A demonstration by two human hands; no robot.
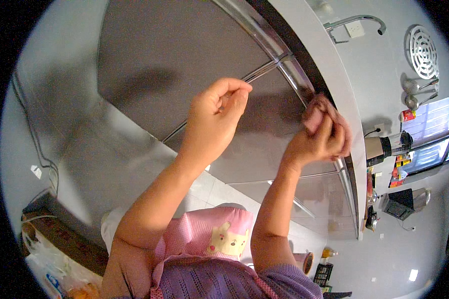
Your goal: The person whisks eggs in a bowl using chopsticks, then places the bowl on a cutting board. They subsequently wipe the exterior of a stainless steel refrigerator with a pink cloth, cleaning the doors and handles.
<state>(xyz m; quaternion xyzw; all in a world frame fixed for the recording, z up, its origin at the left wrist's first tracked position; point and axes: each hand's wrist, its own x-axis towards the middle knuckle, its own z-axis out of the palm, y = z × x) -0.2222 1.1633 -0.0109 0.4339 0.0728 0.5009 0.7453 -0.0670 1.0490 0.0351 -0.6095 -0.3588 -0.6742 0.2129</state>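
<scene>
My right hand is closed around a crumpled pinkish cloth, held against or close to the metal edge strip of the cabinets beneath the countertop. The cloth is slightly blurred. My left hand is raised before the grey-brown cabinet door, its fingers curled with the thumb near the fingertips; I see nothing in it. A pink apron with a cartoon animal face covers my front.
The pale countertop edge curves along the right. Beyond it are a chrome faucet, a blender and hanging ladles. Plastic bags lie at the lower left, and a cable runs at the far left.
</scene>
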